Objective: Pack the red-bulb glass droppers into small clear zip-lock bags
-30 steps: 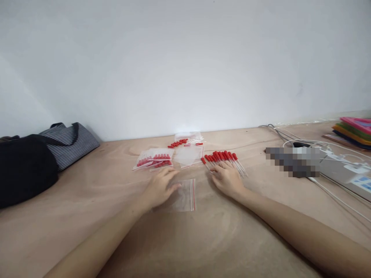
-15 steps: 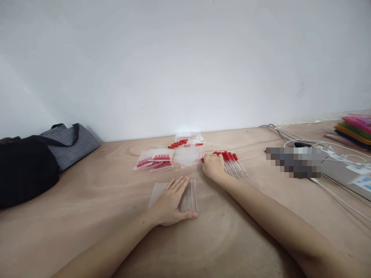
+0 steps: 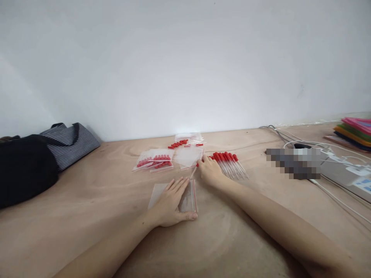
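My left hand [image 3: 171,202] lies flat with fingers stretched out on an empty clear zip bag [image 3: 189,199] with a red seal strip, pressing it to the wooden table [image 3: 116,185]. My right hand [image 3: 210,172] is closed in a pinch on one glass dropper with a red bulb [image 3: 194,170], held just above the bag's far edge. To the right of that hand lies a row of several loose red-bulbed droppers [image 3: 230,164].
Filled dropper bags [image 3: 153,160], an empty bag [image 3: 188,156] and loose red bulbs [image 3: 178,143] lie further back. A black and striped bag [image 3: 37,154] sits at far left. A power strip with cables [image 3: 344,170] and colourful folders [image 3: 353,131] are at right.
My left hand settled flat onto the empty zip bag. My right hand closed over the dropper row, picked one dropper and drew it left toward the bag.
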Demonstrator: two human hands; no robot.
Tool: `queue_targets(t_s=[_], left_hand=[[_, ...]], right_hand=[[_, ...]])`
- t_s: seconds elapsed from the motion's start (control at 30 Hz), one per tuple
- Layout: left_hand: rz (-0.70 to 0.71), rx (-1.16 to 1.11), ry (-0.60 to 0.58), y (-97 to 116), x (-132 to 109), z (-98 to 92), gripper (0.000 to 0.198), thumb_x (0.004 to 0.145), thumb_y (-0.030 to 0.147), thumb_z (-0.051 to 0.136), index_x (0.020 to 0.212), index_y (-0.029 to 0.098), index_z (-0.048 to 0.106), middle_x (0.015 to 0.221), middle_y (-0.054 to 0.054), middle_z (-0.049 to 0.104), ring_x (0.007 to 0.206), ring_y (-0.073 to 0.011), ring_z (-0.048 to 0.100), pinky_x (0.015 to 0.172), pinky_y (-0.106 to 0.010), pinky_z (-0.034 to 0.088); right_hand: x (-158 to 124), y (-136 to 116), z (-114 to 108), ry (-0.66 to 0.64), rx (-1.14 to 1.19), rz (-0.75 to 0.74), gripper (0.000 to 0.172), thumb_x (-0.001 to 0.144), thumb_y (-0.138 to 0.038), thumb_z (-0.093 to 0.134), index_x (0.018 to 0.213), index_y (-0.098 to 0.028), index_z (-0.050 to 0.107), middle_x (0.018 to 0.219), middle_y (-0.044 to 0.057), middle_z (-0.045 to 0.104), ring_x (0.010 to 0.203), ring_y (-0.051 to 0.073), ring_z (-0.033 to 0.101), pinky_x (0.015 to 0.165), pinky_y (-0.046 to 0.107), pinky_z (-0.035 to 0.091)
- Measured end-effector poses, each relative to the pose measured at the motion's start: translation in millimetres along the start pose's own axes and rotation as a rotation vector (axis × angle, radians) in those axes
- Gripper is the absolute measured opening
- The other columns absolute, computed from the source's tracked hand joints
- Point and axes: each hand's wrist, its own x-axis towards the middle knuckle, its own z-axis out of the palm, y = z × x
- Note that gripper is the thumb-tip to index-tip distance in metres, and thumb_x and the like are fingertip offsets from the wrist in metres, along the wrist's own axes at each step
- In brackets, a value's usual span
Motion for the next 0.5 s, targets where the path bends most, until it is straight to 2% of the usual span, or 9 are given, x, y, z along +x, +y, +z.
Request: queue_targets(t_s=[0.1, 0.2, 0.33, 0.5], left_hand=[[0.003, -0.004, 0.010, 0, -1, 0.6, 0.096, 0.066, 0.067, 0.051, 0.136, 0.011, 0.019, 0.140, -0.018, 0.021, 0.128, -0.0304, 0.018, 0.104, -0.047, 0.012], [0.014, -0.031, 0.032, -1, -2, 1.4, 0.096, 0.065, 0.066, 0.052, 0.136, 0.012, 0.018, 0.139, -0.017, 0.023, 0.127, -0.0304, 0.019, 0.104, -0.047, 0.013], [0.010, -0.062, 0.039, -1, -3, 2.2, 0.094, 0.065, 0.065, 0.054, 0.136, 0.013, 0.019, 0.139, -0.017, 0.024, 0.127, -0.0307, 0.020, 0.104, -0.048, 0.013], [-0.002, -0.122, 0.076, 0, -4, 2.0, 0.093, 0.064, 0.063, 0.057, 0.135, 0.015, 0.021, 0.138, -0.016, 0.027, 0.126, -0.0330, 0.023, 0.102, -0.051, 0.015]], right_hand=[[14, 7, -1, 0.019, -0.057, -0.269, 0.026, 0.081, -0.013, 0.038, 0.101, -0.020, 0.054, 0.115, 0.010, 0.049, 0.101, 0.023, 0.045, 0.077, 0.032, 0.033], [24, 17, 1, 0.043, -0.178, -0.488, 0.023, 0.083, -0.014, 0.038, 0.096, -0.017, 0.056, 0.109, 0.011, 0.052, 0.097, 0.023, 0.044, 0.076, 0.033, 0.032], [31, 26, 3, 0.083, -0.288, -0.586, 0.021, 0.085, -0.016, 0.037, 0.091, -0.017, 0.056, 0.099, 0.010, 0.055, 0.092, 0.021, 0.044, 0.075, 0.033, 0.030], [26, 33, -3, 0.165, -0.301, -0.613, 0.021, 0.083, -0.011, 0.037, 0.086, -0.020, 0.056, 0.092, 0.008, 0.058, 0.086, 0.021, 0.044, 0.072, 0.032, 0.028]])
